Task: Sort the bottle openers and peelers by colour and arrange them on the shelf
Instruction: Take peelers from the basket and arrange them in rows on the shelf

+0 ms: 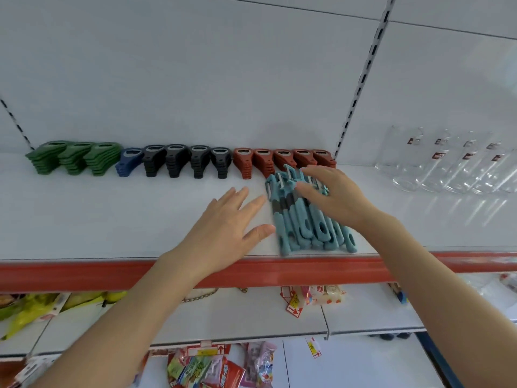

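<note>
A person's left hand [223, 222], fingers straight & spread wide, lies flat on the white shelf [112, 214], just left of a bunch of teal peelers [307, 228] at the near edge. The right hand [335, 197] rests on the peelers' heads, fingers spread, not closed round them. Along the far wall, left to right: green openers [75, 156], blue opener stack [128, 161], black openers [184, 161], red openers [279, 161]. Clear glassware [447, 163] stands far right.

White back panel [223, 79], slotted uprights [363, 79]
</note>
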`<state>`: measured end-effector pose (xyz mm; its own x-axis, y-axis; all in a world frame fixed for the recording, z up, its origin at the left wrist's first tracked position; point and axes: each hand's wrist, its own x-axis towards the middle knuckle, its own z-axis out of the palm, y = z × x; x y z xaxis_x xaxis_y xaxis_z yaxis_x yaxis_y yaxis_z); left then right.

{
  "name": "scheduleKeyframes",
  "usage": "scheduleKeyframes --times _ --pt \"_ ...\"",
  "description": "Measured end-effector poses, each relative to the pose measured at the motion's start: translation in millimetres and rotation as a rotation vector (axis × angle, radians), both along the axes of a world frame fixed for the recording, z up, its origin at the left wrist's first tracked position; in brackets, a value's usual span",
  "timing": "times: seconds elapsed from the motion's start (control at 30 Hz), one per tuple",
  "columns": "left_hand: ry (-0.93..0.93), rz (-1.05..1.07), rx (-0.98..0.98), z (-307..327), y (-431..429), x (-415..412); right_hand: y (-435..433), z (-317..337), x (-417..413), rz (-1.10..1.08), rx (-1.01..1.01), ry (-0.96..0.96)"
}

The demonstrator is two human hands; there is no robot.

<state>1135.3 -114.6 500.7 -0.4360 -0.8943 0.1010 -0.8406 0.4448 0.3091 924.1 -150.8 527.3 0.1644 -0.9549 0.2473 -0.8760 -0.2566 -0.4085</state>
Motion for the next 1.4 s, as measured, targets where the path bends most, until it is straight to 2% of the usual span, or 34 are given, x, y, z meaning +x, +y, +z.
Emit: scheduleKeyframes --times 0.23,0.47,0.7,0.9,1.17,1.4 --pt "-0.029 0.22 -0.035 6.8 30.6 119.2 -14.8 5.7 125.6 0.206 0.009 0.027" --pt "-0.019 0.452 -0.138 3.4 83.3 298.1 -2.3 3.0 313.3 0.393 0.02 -0.034" --pt "-0.004 0.577 -0.213 -2.1 125.3 454.1 21.2 2.3 482.6 0.565 0.06 -0.063" --pt "0.039 0.633 -0.236 -5.9 111.8 528.7 7.9 5.6 559.6 0.628 0.068 -0.002" --pt "0.063 0.674 -0.276 -0.2 47.7 596.7 -56.4 8.4 634.2 0.657 0.053 0.036" --pt "0.112 0.625 -0.309 13.7 -11.1 643.0 -99.7 12.5 687.8 0.686 0.033 0.07"
